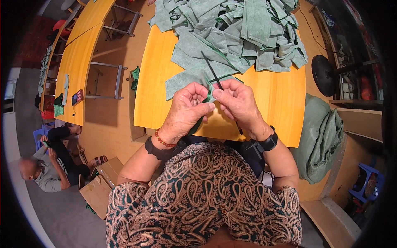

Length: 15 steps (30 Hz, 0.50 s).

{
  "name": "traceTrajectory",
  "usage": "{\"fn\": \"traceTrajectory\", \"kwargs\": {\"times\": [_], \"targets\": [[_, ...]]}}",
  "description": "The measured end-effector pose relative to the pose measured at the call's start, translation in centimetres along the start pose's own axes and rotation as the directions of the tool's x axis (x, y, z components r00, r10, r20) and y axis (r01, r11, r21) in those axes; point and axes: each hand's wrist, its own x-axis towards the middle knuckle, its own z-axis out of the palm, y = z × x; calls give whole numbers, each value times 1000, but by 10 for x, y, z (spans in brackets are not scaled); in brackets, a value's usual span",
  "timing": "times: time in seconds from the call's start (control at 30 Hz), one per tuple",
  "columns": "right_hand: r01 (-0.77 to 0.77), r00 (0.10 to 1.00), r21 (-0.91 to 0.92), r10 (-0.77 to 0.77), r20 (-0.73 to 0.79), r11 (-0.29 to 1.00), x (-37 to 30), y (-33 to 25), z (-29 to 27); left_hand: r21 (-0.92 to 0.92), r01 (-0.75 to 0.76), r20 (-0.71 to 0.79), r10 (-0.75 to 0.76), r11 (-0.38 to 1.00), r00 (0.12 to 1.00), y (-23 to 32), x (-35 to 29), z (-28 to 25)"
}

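Observation:
Both of my hands meet above the near part of the yellow table. My left hand [187,108] is closed, its thumb and fingers pinching the edge of a green cloth piece [209,91]. Close against it, my right hand [240,103] is closed around a thin black stick [210,66], which slants from upper left down past the palm. The right fingertips also touch the cloth edge. Part of the cloth is hidden behind my fingers, and its upper end looks blurred. Just beyond my hands, a heap of grey-green cloth pieces [231,37] covers the far part of the table.
The yellow table [157,70] ends just in front of my body. A green fabric bundle [318,140] lies to its right, near a black round base [324,69]. At left stand another long table [78,62], a seated person [53,165] and a cardboard box [99,186].

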Motion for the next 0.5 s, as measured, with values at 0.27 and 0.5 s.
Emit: {"fn": "traceTrajectory", "kwargs": {"times": [0.27, 0.5], "targets": [[-29, 999, 192, 32, -15, 981, 5, 3, -7, -150, 0, 43, 7, 989, 999, 1, -2, 0], [13, 995, 192, 5, -95, 981, 6, 6, -4, 272, -309, 0, 321, 911, 947, -13, 0, -3]]}}
